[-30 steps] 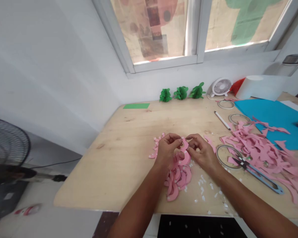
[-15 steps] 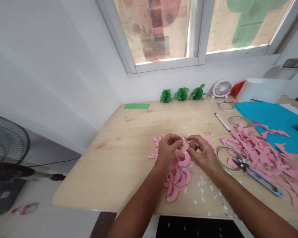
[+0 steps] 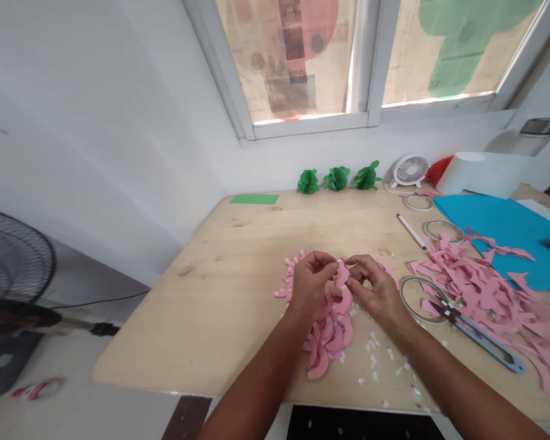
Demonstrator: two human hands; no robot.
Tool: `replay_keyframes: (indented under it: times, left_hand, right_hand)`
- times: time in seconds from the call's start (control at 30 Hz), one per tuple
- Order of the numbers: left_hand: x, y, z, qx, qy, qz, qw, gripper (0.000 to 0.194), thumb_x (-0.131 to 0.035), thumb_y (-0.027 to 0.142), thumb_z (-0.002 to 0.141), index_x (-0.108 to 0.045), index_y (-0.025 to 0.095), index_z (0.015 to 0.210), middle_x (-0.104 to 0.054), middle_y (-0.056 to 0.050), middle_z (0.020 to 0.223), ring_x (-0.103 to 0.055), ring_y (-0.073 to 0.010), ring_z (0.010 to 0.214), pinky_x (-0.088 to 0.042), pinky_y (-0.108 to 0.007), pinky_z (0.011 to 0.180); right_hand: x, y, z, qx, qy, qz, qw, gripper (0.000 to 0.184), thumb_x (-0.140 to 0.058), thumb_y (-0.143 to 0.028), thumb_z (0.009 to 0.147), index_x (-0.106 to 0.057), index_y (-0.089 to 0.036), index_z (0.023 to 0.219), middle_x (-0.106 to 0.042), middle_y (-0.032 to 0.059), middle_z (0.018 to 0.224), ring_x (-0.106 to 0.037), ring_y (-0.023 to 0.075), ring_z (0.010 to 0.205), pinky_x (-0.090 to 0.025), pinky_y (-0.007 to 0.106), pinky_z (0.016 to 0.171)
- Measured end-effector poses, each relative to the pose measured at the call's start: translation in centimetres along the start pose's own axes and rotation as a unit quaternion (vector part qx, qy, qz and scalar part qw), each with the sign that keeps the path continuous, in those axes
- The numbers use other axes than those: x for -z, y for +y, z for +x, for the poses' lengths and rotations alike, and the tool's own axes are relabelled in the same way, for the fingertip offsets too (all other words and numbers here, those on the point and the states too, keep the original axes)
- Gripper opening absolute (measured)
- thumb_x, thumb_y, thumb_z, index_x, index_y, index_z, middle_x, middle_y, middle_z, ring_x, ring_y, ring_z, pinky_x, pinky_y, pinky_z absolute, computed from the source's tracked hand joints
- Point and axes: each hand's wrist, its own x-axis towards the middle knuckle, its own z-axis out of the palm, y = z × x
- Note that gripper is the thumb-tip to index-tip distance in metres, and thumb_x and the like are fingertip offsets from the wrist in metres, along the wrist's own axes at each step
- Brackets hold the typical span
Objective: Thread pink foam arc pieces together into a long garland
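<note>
My left hand (image 3: 312, 278) pinches a small curved pink paper piece (image 3: 342, 272) between thumb and fingertips. At that piece's right edge are the bent fingers of my right hand (image 3: 371, 281), with thumb and forefinger closed about it. Below the hands lies a heap of curved pink paper pieces (image 3: 332, 336), some with small white tabs at their ends. More pink pieces with white tabs (image 3: 289, 275) lie left of my left hand, partly hidden by it. Tiny white scraps (image 3: 373, 342) are scattered on the wooden table (image 3: 201, 305) below my right hand.
Scissors with blue handles (image 3: 486, 342) lie by a tape roll (image 3: 407, 298) and a pile of pink offcuts (image 3: 481, 281). Behind are a white pen (image 3: 411, 231), blue paper sheets (image 3: 522, 235), a small white fan (image 3: 410, 170), green paper shapes (image 3: 337, 178) and a green strip (image 3: 254, 199).
The view has tilted slightly, so the table sits a little lower. Both hands stay at the same pink piece, with only small shifts of the fingers.
</note>
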Motion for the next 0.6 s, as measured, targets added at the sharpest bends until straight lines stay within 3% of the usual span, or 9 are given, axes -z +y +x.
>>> replay_keyframes:
  times: [0.6]
  left_hand:
    - [0.20,-0.34,0.32,-0.029,0.007,0.024,0.999,0.010,-0.067,0.015,0.056,-0.059,0.015,0.062,-0.058,0.002,0.057,-0.050,-0.0086,0.050,-0.039,-0.019,0.046]
  right_hand:
    - [-0.10,0.71,-0.06,0.000,-0.007,0.004,1.000,0.028,-0.056,-0.022,0.078,-0.051,-0.022,0.105,-0.054,-0.0025,0.067,-0.052,0.0143,0.062,-0.041,0.025,0.058]
